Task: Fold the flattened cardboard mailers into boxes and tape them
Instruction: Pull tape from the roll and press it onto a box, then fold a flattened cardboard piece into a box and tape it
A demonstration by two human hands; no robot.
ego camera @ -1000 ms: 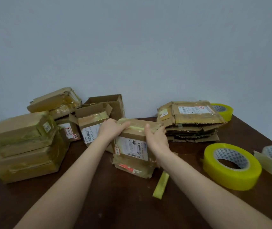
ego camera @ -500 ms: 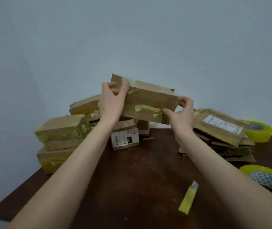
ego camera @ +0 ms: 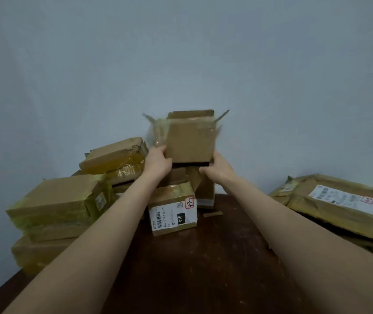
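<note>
Gripping the open-flapped cardboard box (ego camera: 190,141) by its lower corners, fingers of left hand (ego camera: 158,162) and right hand (ego camera: 218,168) curled round them, holding it high over the labelled box (ego camera: 173,211) at the back of the table (ego camera: 203,268), likely for stacking there.

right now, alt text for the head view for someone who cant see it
A left hand and a right hand hold a cardboard box, top flaps open, above a pile of taped boxes on a dark table. Flattened mailers lie stacked at the right.
</note>
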